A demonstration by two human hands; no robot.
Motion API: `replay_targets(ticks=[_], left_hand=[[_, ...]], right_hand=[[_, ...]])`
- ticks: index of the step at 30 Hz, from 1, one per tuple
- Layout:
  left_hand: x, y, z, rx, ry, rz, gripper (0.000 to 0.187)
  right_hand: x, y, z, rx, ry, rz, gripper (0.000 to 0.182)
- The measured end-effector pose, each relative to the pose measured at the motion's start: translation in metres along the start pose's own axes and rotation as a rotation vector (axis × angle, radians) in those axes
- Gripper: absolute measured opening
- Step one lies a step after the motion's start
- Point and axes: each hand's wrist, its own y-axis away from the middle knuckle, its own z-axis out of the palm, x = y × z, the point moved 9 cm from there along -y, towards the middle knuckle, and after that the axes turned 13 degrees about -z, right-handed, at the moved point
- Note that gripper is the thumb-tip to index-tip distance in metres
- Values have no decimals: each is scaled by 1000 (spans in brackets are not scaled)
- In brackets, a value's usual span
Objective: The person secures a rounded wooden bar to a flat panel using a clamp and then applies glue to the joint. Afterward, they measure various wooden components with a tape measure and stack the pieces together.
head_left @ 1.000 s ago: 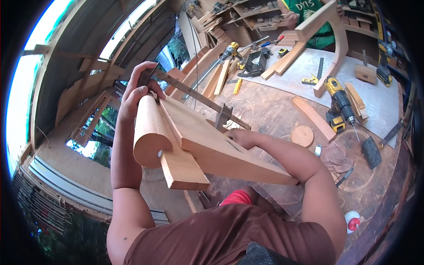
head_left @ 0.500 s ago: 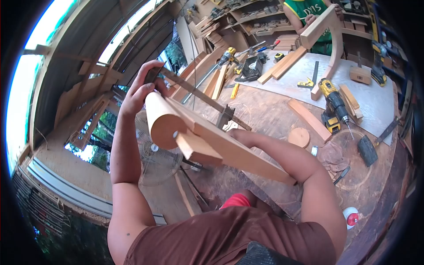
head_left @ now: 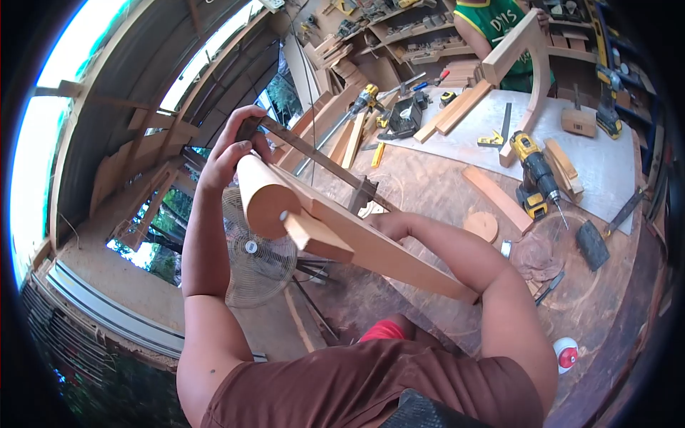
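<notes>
Left hand (head_left: 239, 146) grips the clamp's (head_left: 317, 157) end beside the cylinder (head_left: 271, 212); I can't tell the right hand's (head_left: 389, 225) hold. I'd keep the clamp square to the board (head_left: 403, 266), slanting near the desk (head_left: 435, 185).

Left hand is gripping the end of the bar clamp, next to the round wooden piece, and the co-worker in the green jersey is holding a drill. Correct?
Not the drill. The head view shows the co-worker's hand on a curved wooden frame. The left hand does grip the end of the bar clamp, next to the round wooden piece.
</notes>
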Motion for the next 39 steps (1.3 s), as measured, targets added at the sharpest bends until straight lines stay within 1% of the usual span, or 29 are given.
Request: replay_targets(ticks=[2,4,5,6,8,9,14,16,18,20,21,22,24,25,26,28,29,30,31,32,33,34,36,37,39], left_hand=[[5,-1,0,12,7,16,60],[4,-3,3,1,36,2,58],[4,-5,4,-30,59,17,57],[4,-9,2,-23,71,24,57],[4,-13,4,-61,57,44,56],[4,-15,4,-84,54,19,55],[6,-27,1,-66,11,36,54],[0,-32,3,-103,8,2,54],[4,-34,5,-95,1,46,53],[10,-36,4,-46,-53,132,55],[10,-34,5,-55,-64,93,55],[12,-33,5,-52,-56,99,55],[16,-34,5,-58,-83,164,55],[12,-38,3,-67,-139,162,55],[16,-38,2,-24,-215,227,55],[15,-40,4,-39,-167,218,55],[16,-43,3,-16,-214,243,56],[11,-46,2,-5,-210,202,53],[12,-47,3,-13,-254,257,52],[14,-48,5,-21,-300,315,51],[4,-55,3,-35,-199,225,48],[-1,-57,4,-85,-226,122,46],[5,-57,-1,-23,-157,361,50],[3,-62,-5,-30,-141,381,50],[5,-64,-6,-150,-152,439,59]], right_hand=[[-13,2,-2,18,72,-26,47],[-21,12,-11,172,211,87,49],[-4,6,-8,382,-199,-37,44],[17,10,-8,378,-189,-24,44],[-6,16,-3,458,-198,181,39],[-11,17,-3,474,-178,184,39],[-31,22,-15,508,-59,141,38],[-35,25,-21,517,-25,134,38],[-41,29,-20,523,4,137,38],[-46,32,-21,532,34,144,37],[-48,35,-22,544,50,149,37],[-52,38,-22,553,69,151,37],[-57,45,-24,579,102,163,36],[-59,50,-24,594,117,168,36],[-61,54,-25,607,127,177,36],[-69,64,-31,646,158,193,36],[-73,70,-32,669,171,204,36],[-78,79,-35,702,181,220,35],[-83,88,-37,736,194,239,35],[-90,101,-40,781,206,252,35],[-95,116,-42,831,215,272,35],[-101,133,-44,908,222,293,35],[-111,180,-44,1130,229,331,34],[-116,204,-42,1289,232,312,34],[-128,253,-30,1716,425,40,21]])
